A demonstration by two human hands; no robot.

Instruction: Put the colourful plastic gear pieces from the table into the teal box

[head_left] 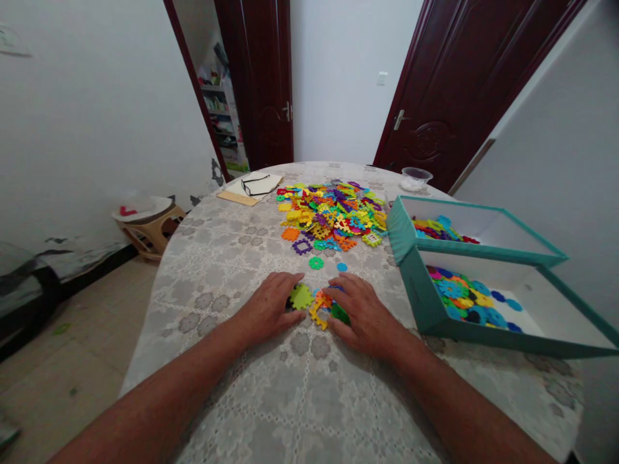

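Half open, left hand (265, 303) cups a lime-green toothed plastic square (302, 297) nearside of the multicoloured plastic heap (333, 212); right hand (363, 312), loosely curled, meets a yellow toothed plastic frame (314, 314) there. Can't tell if either grip's pinching. Steady pieces by their edges imo.

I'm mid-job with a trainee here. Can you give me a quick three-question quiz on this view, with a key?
1. Which hand is nearer the lime-green piece closest to the person?
2. True or false: the eyeglasses rest on the paper.
3. Seen from the person's seat, where does the teal container stand relative to the big pile?
A. To its left
B. To its right
C. Underneath it

Key: 1. The left hand. 2. True. 3. B.
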